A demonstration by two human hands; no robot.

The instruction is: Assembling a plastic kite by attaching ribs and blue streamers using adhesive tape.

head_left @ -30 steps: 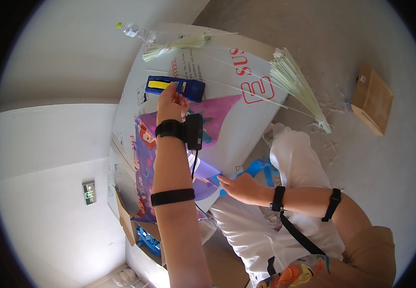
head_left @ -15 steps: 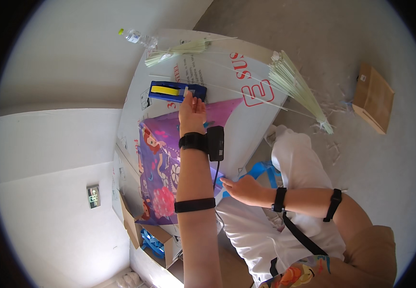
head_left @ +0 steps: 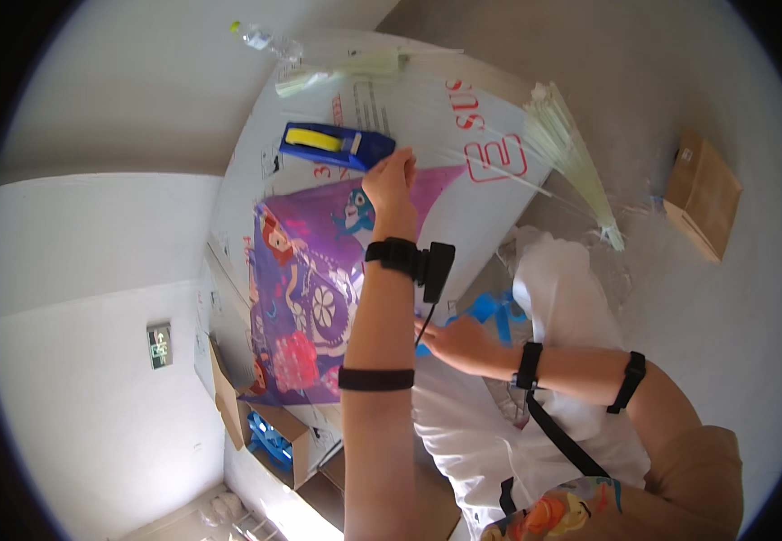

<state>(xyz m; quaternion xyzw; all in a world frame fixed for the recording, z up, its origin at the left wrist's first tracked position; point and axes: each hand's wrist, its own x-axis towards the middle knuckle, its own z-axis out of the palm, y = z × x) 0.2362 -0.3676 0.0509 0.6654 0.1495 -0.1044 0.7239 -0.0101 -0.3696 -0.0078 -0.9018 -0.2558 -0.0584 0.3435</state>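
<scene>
A purple printed sheet (head_left: 319, 261), shaped like a kite and decorated with cartoon figures, lies on the white board table (head_left: 463, 216). My left hand (head_left: 393, 180) is at the near right end of a blue tape dispenser (head_left: 337, 144) that carries a yellow roll. Its fingers are closed, and whatever they hold is too small to make out. By the sheet's right edge, my right hand (head_left: 467, 347) has its fingers stretched out, the tips close to the purple material. My left forearm covers part of the sheet.
Bundles of thin pale rods (head_left: 557, 149) lie at the table's right edge and far side. A clear bottle (head_left: 265, 41) is at the far left. Blue strips (head_left: 499, 316) hang beside my knee. An open carton (head_left: 296, 442) holds blue material. A brown box (head_left: 702, 194) sits on the floor.
My left hand has moved right, away from the dispenser's cutting end, and its fingers have curled in. My right hand has stayed nearly in place. The view has shifted slightly.
</scene>
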